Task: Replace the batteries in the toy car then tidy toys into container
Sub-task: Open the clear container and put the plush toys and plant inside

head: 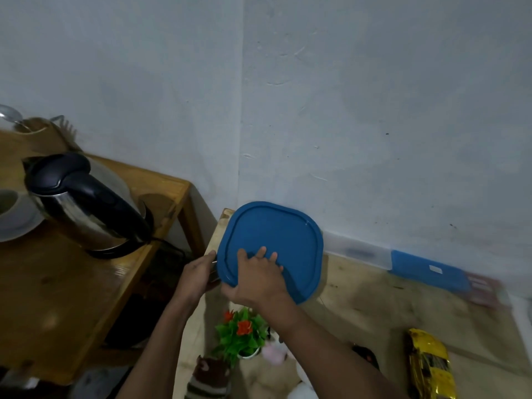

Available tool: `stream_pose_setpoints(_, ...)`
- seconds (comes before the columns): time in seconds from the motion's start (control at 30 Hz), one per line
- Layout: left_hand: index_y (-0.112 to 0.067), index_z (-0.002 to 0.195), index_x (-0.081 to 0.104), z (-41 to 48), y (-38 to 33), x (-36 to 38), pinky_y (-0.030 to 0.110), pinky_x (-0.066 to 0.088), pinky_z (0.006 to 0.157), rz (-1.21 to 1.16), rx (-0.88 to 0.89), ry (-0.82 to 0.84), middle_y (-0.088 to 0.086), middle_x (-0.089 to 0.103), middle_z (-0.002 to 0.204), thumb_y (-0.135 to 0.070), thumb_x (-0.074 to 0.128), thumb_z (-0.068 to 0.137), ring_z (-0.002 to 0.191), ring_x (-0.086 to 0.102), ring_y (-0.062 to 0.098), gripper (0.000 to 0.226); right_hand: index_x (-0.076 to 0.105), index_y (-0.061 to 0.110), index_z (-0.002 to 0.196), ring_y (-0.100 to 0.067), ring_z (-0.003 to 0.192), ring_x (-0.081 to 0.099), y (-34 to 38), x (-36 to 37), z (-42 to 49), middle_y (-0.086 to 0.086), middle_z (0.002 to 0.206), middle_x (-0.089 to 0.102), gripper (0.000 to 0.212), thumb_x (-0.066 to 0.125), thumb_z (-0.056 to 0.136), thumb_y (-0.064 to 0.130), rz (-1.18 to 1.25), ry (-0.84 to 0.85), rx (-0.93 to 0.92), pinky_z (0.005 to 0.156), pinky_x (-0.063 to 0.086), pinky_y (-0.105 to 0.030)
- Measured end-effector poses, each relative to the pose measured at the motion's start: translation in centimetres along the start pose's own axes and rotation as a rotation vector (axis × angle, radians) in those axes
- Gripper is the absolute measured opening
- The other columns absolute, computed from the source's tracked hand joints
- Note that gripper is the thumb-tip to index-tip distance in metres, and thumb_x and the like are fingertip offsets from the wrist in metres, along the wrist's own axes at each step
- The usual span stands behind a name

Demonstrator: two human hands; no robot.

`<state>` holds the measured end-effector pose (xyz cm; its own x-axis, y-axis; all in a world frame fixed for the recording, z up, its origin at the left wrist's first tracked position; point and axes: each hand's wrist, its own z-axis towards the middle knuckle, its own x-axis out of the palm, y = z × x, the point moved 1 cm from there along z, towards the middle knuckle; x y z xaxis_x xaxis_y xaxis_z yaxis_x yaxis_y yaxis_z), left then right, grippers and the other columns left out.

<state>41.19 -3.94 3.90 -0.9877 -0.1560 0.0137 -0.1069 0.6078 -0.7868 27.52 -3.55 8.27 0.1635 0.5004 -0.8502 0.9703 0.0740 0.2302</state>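
As right hand (259, 273) presses blue lid (283, 231) (fingers spread), left hand (198, 273) alongside

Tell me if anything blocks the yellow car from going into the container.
The blue lid does: it covers the container gripped by the left hand, with the right hand flat on top. The yellow car lies apart, to the right.
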Motion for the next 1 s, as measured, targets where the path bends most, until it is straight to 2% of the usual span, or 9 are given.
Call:
stream_pose_setpoints(0.1, -0.015, 0.095, 0.071, -0.2, -0.1, 0.0, 0.032, 0.054, 0.069, 0.029, 0.024, 0.004, 0.009, 0.075, 0.097, -0.031, 0.047, 0.104, 0.090, 0.070, 0.022, 0.031, 0.029, 0.013, 0.136, -0.047, 0.131, 0.037, -0.2, -1.5, -0.8, -0.027, 0.136, 0.046, 0.076, 0.050, 0.082, 0.063, 0.024, -0.085, -0.072, 0.104, 0.036, -0.057)
stream_pose_setpoints(0.17, -0.010, 0.094, 0.073, -0.1, -0.1, 0.0, 0.034, 0.057, 0.074, 0.020, 0.039, 0.002, 0.014, 0.076, 0.097, -0.029, 0.053, 0.102, 0.087, 0.071, 0.024, 0.029, 0.036, 0.015, 0.128, -0.037, 0.105, 0.054, -0.8, -3.0, -1.4, -0.014, 0.111, 0.059, 0.070, 0.050, 0.082, 0.065, 0.063, -0.185, -0.119, 0.088, 0.046, -0.045)
stream_pose_setpoints(0.27, -0.007, 0.091, 0.073, 0.2, -0.2, 0.2, 0.039, 0.059, 0.080, 0.000, 0.039, -0.002, 0.015, 0.076, 0.096, -0.027, 0.058, 0.099, 0.083, 0.072, 0.024, 0.026, 0.043, 0.021, 0.116, -0.020, 0.069, 0.052, -1.4, -5.5, -2.6, 0.003, 0.074, 0.054, 0.059, 0.052, 0.079, 0.066, 0.126, -0.289, -0.165, 0.061, 0.043, -0.036)
stream_pose_setpoints(0.33, -0.010, 0.089, 0.073, 0.3, -0.2, 0.4, 0.039, 0.060, 0.079, -0.015, 0.040, -0.020, 0.013, 0.075, 0.095, -0.027, 0.062, 0.097, 0.084, 0.072, 0.024, 0.022, 0.047, 0.024, 0.113, -0.015, 0.059, 0.048, -1.9, -7.3, -3.5, 0.005, 0.065, 0.051, 0.048, 0.055, 0.080, 0.058, 0.179, -0.324, -0.172, 0.055, 0.039, -0.034)
stream_pose_setpoints(0.47, -0.016, 0.090, 0.074, 0.9, 0.4, 0.5, 0.038, 0.061, 0.072, 0.039, 0.089, -0.077, 0.011, 0.072, 0.104, -0.028, 0.067, 0.094, 0.093, 0.071, 0.029, 0.015, 0.055, 0.029, 0.112, -0.014, 0.073, 0.061, -3.1, -11.1, -5.8, 0.006, 0.092, 0.068, 0.027, 0.059, 0.087, 0.039, 0.265, -0.494, -0.140, 0.069, 0.052, -0.032)
stream_pose_setpoints(0.57, -0.023, 0.085, 0.074, 1.2, 0.6, 0.4, 0.046, 0.062, 0.079, 0.090, 0.104, -0.114, 0.010, 0.072, 0.108, -0.033, 0.067, 0.093, 0.097, 0.070, 0.031, 0.015, 0.054, 0.027, 0.119, -0.015, 0.068, 0.061, -5.0, -12.8, -7.9, 0.004, 0.087, 0.066, 0.024, 0.054, 0.096, 0.027, 0.177, -0.686, -0.137, 0.067, 0.053, -0.031)
stream_pose_setpoints(0.7, -0.023, 0.082, 0.071, 1.1, 0.4, 0.6, 0.051, 0.060, 0.082, 0.097, 0.112, -0.147, 0.009, 0.072, 0.102, -0.033, 0.065, 0.094, 0.094, 0.070, 0.030, 0.017, 0.059, 0.023, 0.119, -0.013, 0.063, 0.060, -9.4, -11.7, -11.5, 0.008, 0.080, 0.065, 0.023, 0.056, 0.097, 0.027, 0.177, -0.965, -0.114, 0.060, 0.051, -0.027)
stream_pose_setpoints(0.83, -0.019, 0.087, 0.069, 1.1, 0.5, 1.0, 0.049, 0.061, 0.083, 0.095, 0.132, -0.163, 0.008, 0.070, 0.100, -0.031, 0.063, 0.096, 0.093, 0.069, 0.028, 0.016, 0.068, 0.016, 0.114, -0.016, 0.079, 0.066, -13.9, -5.2, -12.7, 0.001, 0.092, 0.073, 0.028, 0.053, 0.091, 0.017, 0.138, -1.031, -0.049, 0.069, 0.050, -0.025)
stream_pose_setpoints(1.0, -0.019, 0.092, 0.070, 1.5, 0.8, 0.8, 0.051, 0.058, 0.088, 0.138, 0.163, -0.177, 0.008, 0.071, 0.101, -0.037, 0.062, 0.095, 0.098, 0.068, 0.028, 0.020, 0.068, 0.008, 0.115, -0.028, 0.098, 0.068, -18.7, 3.6, -11.4, -0.009, 0.108, 0.072, 0.035, 0.049, 0.086, 0.008, 0.001, -0.969, 0.048, 0.084, 0.054, -0.049)
